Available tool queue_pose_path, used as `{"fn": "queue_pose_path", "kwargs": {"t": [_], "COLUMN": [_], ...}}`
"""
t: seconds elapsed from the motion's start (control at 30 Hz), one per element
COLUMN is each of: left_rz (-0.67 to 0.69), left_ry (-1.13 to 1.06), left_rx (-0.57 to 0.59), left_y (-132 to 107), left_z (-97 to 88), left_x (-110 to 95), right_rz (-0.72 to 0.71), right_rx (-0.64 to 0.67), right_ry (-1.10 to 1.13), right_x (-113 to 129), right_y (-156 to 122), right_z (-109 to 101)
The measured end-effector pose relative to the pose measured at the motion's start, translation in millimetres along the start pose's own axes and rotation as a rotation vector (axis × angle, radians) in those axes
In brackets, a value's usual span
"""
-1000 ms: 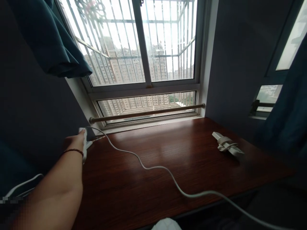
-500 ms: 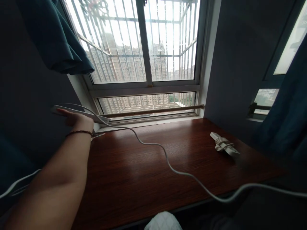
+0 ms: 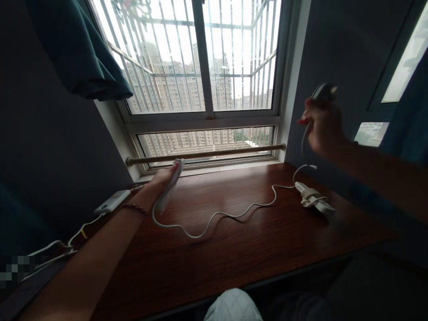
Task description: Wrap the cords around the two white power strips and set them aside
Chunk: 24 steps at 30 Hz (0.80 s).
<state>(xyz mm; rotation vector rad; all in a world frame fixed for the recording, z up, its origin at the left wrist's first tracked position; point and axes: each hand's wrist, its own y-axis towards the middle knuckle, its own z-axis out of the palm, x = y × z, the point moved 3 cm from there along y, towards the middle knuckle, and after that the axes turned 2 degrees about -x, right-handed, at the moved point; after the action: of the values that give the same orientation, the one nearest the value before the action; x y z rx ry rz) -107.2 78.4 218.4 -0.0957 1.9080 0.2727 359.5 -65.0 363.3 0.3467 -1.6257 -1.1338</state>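
Observation:
My left hand [image 3: 163, 178] is closed around a thin, flat white thing [image 3: 171, 187], tilted and smeared by motion, over the left part of the desk. A white cord [image 3: 217, 214] comes from beside it and runs in waves across the wood to a loose end near the right side. Raised at the right, in front of the wall, my right hand [image 3: 323, 127] grips a small dark rounded thing [image 3: 324, 91] with a pale spot; its kind is blurred. A grey cable [image 3: 304, 140] hangs beneath those fingers.
A white bar with a cord wound round it [image 3: 314, 200] lies on the reddish-brown desk [image 3: 207, 263] at the right. At the left edge sit a white box [image 3: 112, 202] and cables [image 3: 72, 243]. Behind are a rod [image 3: 207, 154] and a barred window [image 3: 200, 58].
My left hand has moved right and down with the flat white thing, uncovering the white box. My right hand has come into view, holding the dark thing. The cord now lies on the desk.

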Motion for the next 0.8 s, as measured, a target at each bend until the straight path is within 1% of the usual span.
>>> {"fn": "queue_pose_path", "kwargs": {"t": [0.03,0.07,0.1,0.13,0.17,0.2,0.23,0.27,0.3,0.33,0.37,0.43,0.53,0.57,0.6,0.67,0.73,0.8], "left_rz": [0.011,0.059,0.218,0.387,0.543,0.682,0.795,0.874,0.923,0.942,0.938,0.887,0.748,0.681,0.603,0.420,0.213,0.054], "left_ry": [0.066,0.168,0.406,0.619,0.800,0.957,1.078,1.170,1.233,1.267,1.274,1.225,1.019,0.915,0.789,0.483,0.178,-0.023], "left_rx": [-0.006,-0.033,-0.107,-0.207,-0.300,-0.345,-0.365,-0.377,-0.383,-0.399,-0.424,-0.482,-0.549,-0.544,-0.505,-0.344,-0.164,-0.059], "left_y": [-7.4,-15.4,-24.2,-33.7,-43.2,-51.6,-58.3,-63.3,-66.5,-68.3,-69.1,-68.6,-64.9,-62.9,-60.8,-57.6,-59.7,-67.8], "left_z": [8.6,15.5,20.7,24.9,28.7,32.7,35.8,37.3,37.3,35.6,32.3,22.6,3.9,-2.2,-7.1,-11.3,-7.4,2.0], "left_x": [3.0,2.7,-3.0,-10.9,-19.2,-26.9,-33.5,-39.0,-43.4,-47.1,-50.1,-53.9,-53.7,-51.7,-48.5,-39.1,-28.0,-18.8], "right_rz": [0.137,0.176,0.198,0.210,0.225,0.243,0.266,0.286,0.284,0.292,0.311,0.338,0.355,0.357,0.360,0.374,0.401,0.435], "right_rx": [0.060,0.150,0.239,0.329,0.453,0.658,0.830,0.925,0.997,1.084,1.160,1.225,1.210,1.195,1.180,1.150,1.103,1.005], "right_ry": [0.003,-0.008,-0.015,-0.023,-0.032,-0.071,-0.114,-0.181,-0.292,-0.426,-0.538,-0.663,-0.744,-0.770,-0.794,-0.836,-0.879,-0.936], "right_x": [-12.5,-24.0,-36.2,-48.3,-60.2,-71.6,-82.1,-91.9,-100.9,-109.7,-118.0,-132.1,-150.6,-156.7,-162.9,-175.6,-189.6,-204.8], "right_y": [-25.9,-55.5,-87.0,-118.5,-148.9,-178.2,-203.8,-224.0,-239.5,-251.8,-260.7,-269.7,-271.9,-271.3,-270.2,-265.6,-255.7,-239.4], "right_z": [15.0,31.8,49.1,66.0,83.0,100.4,114.9,125.8,134.1,140.4,144.5,147.8,146.0,144.9,144.0,142.8,141.3,137.3]}}
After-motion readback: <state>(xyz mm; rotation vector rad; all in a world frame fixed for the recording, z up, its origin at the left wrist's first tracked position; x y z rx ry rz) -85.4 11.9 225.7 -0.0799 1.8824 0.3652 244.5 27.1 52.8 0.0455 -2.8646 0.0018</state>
